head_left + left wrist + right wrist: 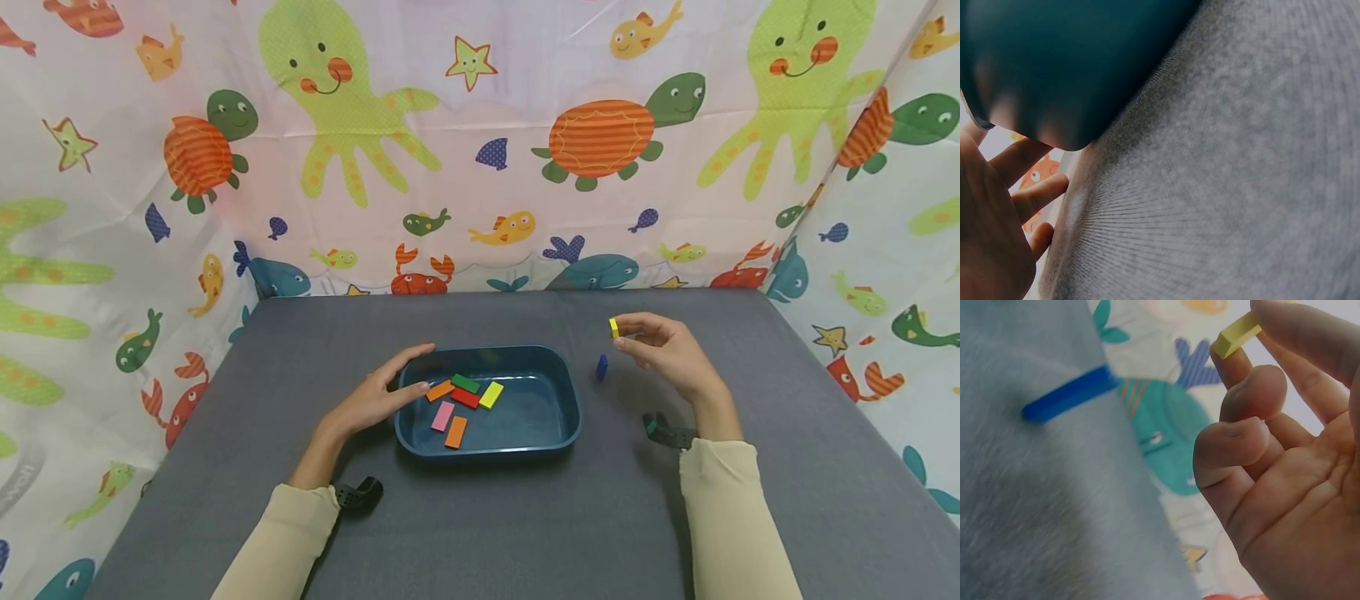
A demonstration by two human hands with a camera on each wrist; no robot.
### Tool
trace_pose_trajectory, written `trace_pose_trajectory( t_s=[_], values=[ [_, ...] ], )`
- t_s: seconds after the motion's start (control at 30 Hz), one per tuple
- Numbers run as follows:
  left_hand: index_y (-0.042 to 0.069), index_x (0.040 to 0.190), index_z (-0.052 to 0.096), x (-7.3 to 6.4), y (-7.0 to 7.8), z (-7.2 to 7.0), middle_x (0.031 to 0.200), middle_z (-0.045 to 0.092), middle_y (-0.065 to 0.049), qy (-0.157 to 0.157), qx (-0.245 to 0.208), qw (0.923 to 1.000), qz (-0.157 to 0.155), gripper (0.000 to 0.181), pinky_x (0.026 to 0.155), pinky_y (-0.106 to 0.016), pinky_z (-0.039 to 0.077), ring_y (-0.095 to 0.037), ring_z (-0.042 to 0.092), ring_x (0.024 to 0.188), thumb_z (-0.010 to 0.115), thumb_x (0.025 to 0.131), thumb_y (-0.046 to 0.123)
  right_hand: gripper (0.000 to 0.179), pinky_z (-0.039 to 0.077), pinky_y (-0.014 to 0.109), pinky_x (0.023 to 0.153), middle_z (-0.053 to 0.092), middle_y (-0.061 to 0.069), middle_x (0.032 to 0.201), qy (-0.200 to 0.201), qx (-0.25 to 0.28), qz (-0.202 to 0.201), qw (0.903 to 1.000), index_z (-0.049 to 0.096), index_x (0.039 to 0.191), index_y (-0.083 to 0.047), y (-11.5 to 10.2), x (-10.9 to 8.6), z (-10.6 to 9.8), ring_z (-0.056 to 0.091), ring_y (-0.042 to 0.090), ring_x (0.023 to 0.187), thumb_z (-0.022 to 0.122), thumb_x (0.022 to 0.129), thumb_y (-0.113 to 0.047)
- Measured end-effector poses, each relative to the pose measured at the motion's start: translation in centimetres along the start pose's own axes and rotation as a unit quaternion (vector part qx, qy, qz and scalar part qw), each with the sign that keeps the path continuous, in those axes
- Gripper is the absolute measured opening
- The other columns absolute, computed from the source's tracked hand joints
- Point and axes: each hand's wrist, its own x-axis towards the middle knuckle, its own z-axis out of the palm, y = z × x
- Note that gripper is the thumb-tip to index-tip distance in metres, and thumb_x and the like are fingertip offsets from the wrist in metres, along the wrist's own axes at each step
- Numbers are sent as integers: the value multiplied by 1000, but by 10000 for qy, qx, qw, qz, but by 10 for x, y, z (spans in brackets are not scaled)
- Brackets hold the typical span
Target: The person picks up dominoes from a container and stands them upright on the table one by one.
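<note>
Surroundings: white cloth (465,208) printed with sea creatures stands behind and beside the grey table (480,533). My cream sleeves (731,508) reach in from the near edge. A dark blue tray (525,425) sits on the table.

Left hand (375,400): at the tray's left end, thumb over the rim. Fingers (1040,195) extended and spread, none curled in a grasp.

Right hand (663,350): raised above the table, right of the tray. I pinch a held yellow block (614,327) between thumb and forefinger; the remaining fingers (1250,394) bend loosely.

Blocks, all small: 6 lie in the tray's left part. Upper orange block (438,391) is just beside my left thumb tip; I cannot tell whether they touch. Green block (466,383) and red block (465,398) lie side by side, tray's yellow block (491,395) to their right. Pink block (442,416) and lower orange block (456,432) lie nearer me. 1 blue block (602,367) stands upright on the table, between tray and right hand.
</note>
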Motion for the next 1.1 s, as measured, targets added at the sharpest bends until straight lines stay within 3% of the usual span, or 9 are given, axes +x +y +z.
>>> trace_pose_trajectory(
  t_s=[0.2,0.4,0.53,0.8,1.1],
  values=[
    [43,154,36,0,-1,-1,167,31,2,-22,-39,10000,53,62,116,-76,24,-35,27,153,63,98,44,45,50,29,64,72,-5,110,-195,13,498,9986,63,132,-6,26,1,0,61,19,84,72,96,-31],
    [42,155,36,-1,0,-1,167,31,2,-32,-44,10000,75,63,115,-76,25,-35,27,153,63,98,45,42,49,27,56,69,-11,96,-382,144,778,9961,63,131,-3,46,0,2,53,10,65,73,95,-24],
    [42,155,36,-1,1,-1,167,31,2,-21,-51,10000,77,63,116,-75,25,-35,27,153,63,98,44,40,48,27,53,69,-7,96,-487,165,879,9948,64,128,-4,51,-1,2,51,9,62,74,94,-22],
    [42,155,35,-1,0,-1,167,31,2,-24,-17,10000,70,63,116,-75,24,-35,27,153,63,98,45,39,46,26,51,67,14,114,-722,45,1017,9922,64,126,-2,52,-1,0,52,9,64,74,93,-20],
    [42,155,35,0,0,-1,167,31,2,-22,10,10000,43,63,115,-76,24,-36,27,153,63,98,45,37,46,26,49,67,17,119,-733,54,995,9923,64,126,-1,55,0,2,51,8,61,74,93,-17]
  ],
)
